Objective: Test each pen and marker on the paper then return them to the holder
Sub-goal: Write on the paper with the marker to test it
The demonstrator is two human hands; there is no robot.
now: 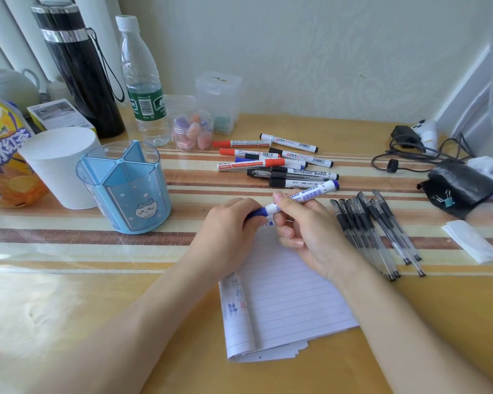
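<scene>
A blue whiteboard marker (pixel 305 196) is held between both hands above the top of the lined paper (pixel 285 302). My left hand (pixel 225 234) grips its blue cap end; my right hand (pixel 305 231) grips the white barrel. Small blue marks show on the paper near the cap. The blue divided pen holder (pixel 125 189) stands to the left with no pens visible in it. Several red, blue and black markers (pixel 276 163) lie in a loose pile beyond my hands. Several black gel pens (pixel 376 231) lie in a row to the right.
At the left stand a white paper roll (pixel 57 166), an orange drink bottle (pixel 3 155), a black flask (pixel 80 69) and a water bottle (pixel 143 81). A jar of erasers (pixel 192 132) sits behind the markers. Black pouch (pixel 461 189), cable and folded tissue (pixel 470 240) lie at right.
</scene>
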